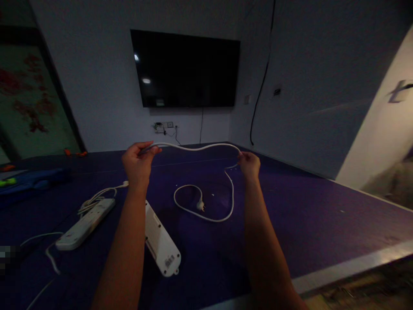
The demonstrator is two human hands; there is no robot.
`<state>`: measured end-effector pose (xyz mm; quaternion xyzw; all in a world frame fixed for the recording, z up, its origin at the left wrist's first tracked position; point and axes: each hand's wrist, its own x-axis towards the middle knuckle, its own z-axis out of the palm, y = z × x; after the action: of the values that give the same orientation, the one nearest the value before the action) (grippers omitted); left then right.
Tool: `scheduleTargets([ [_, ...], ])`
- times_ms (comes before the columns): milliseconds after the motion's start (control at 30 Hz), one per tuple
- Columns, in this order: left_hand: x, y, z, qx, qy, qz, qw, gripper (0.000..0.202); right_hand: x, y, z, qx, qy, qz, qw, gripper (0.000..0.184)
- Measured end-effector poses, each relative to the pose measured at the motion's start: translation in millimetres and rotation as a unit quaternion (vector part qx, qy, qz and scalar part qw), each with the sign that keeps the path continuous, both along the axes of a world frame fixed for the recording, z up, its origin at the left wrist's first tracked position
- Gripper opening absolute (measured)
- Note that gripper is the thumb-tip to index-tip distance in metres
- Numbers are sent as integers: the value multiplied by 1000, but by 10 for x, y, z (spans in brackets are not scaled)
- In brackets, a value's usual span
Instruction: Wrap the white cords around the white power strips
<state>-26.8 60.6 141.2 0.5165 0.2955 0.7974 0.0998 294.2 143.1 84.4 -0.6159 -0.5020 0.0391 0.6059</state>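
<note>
A white power cord (195, 149) is stretched in a slight wave between my two raised hands. My left hand (138, 160) pinches it between thumb and fingers. On the other side my right hand (249, 164) grips the cord in closed fingers. From there the cord drops to the purple surface and loops round to its plug (200, 205). A white power strip (163, 245) lies underside up, with screws and a barcode label showing; my left forearm covers its far end, so where the cord joins it is hidden.
Left of my arm lies a second white power strip (85, 224) with a bundled cord (93, 200). Blue cloth (38, 180) rests at the far left. A black television (187, 71) hangs on the wall ahead, above sockets (166, 125). A black cable (260, 92) dangles at right.
</note>
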Motion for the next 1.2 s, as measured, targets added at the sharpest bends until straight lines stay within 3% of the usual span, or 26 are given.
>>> scheduleTargets([
  [100,134,13,-39,-11,57,-34,998,22,57,-55,-1,-5,-12,-115,993,31],
  [200,239,33,-72,-7,76,-65,995,21,90,-68,-31,-71,-41,-95,992,25],
  [300,308,28,-90,-4,84,-73,994,20,74,-59,-6,-92,-30,1,995,20],
  [433,360,-42,-80,-6,131,-57,990,18,-137,-198,242,14,9,149,989,36],
  [500,376,-77,-69,-7,149,-55,987,18,-349,-371,413,69,12,241,968,43],
  [600,393,-94,-64,2,158,-76,985,20,-741,-681,604,86,2,375,923,47],
  [767,454,-68,-92,23,192,-133,972,25,-1231,-979,660,36,-8,509,860,34],
  [900,547,-74,-131,-27,220,-176,959,31,-1311,-959,633,-28,62,508,858,40],
  [1033,605,-104,-158,-90,232,-209,946,44,-1255,-879,640,0,132,457,880,43],
  [1100,601,-126,-160,-117,245,-184,945,53,-1200,-858,657,34,176,434,883,44],
  [1200,562,-176,-158,-147,287,-65,944,69,-1084,-862,694,72,237,417,874,43],
])
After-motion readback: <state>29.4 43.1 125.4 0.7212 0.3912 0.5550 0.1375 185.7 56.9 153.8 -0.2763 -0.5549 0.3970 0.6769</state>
